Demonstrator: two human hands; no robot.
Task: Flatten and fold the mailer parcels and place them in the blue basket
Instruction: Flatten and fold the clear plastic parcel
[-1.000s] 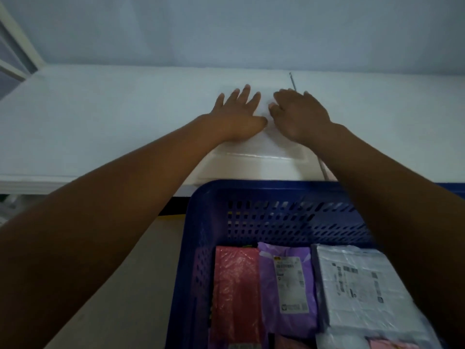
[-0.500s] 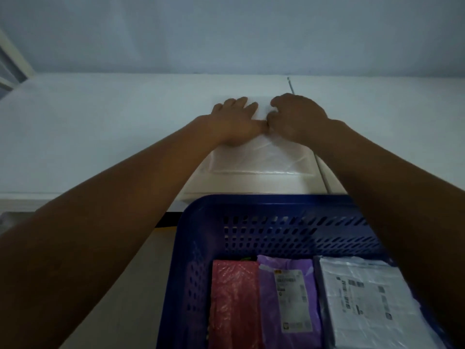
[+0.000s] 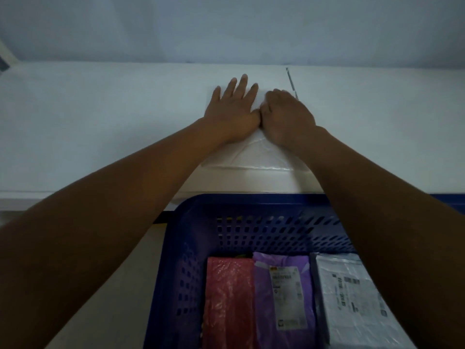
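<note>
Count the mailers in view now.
4. White mailer on the table, under the left hand and right hand. In the basket: red mailer left, purple mailer middle, grey mailer right. Others may lie hidden beneath.

- A white table [image 3: 100, 127] runs across the whole width of the view, its surface smooth and matte, its near edge facing the viewer.
- A plain pale blue-grey wall [image 3: 226, 28] rises directly behind the table's far edge.
- A thin grey line [image 3: 292, 83] lies on the tabletop right of centre, slanting away toward the wall; whether it is a loose stick or a seam in the surface cannot be told.
- A piece of white frame [image 3: 6, 56] shows at the far left edge, by the wall.
- A beige floor [image 3: 120, 285] shows below the table's near edge, at lower left.
</note>
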